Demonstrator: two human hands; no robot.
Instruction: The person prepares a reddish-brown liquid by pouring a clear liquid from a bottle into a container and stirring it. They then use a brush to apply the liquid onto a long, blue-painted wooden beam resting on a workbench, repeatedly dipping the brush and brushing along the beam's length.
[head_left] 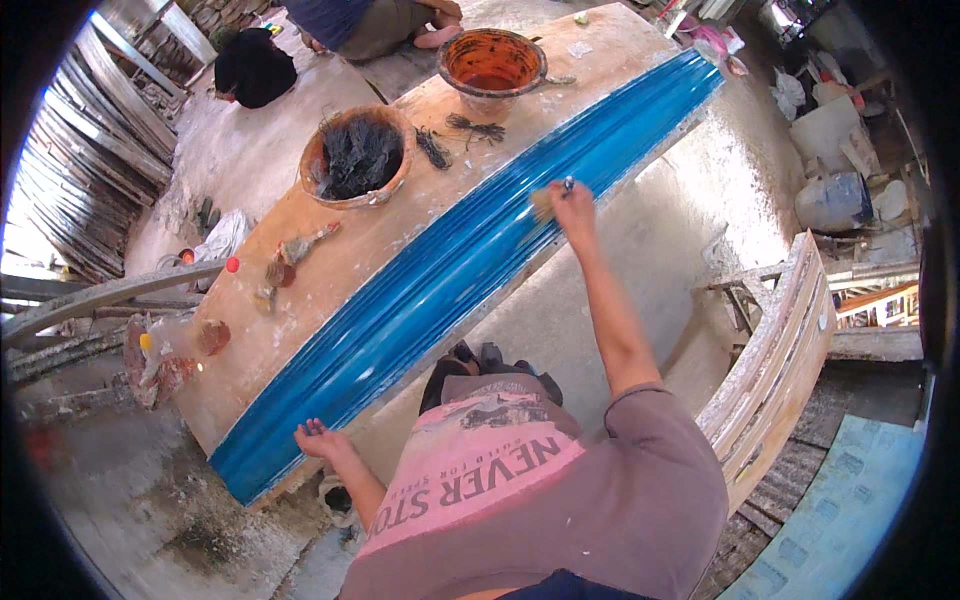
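Our right hand [572, 205] has its fingers clamped on a brush [545, 203], its bristles pressed to the blue moulding [430, 285] that runs along the near edge of the worktop [330, 260]. Our left hand [318, 438] rests open, fingers apart, touching the moulding's lower end. Farther back, one clay bowl [357, 157] holds dark fibres, another bowl [492, 65] an orange-red coating. The brush handle is mostly hidden in our grip.
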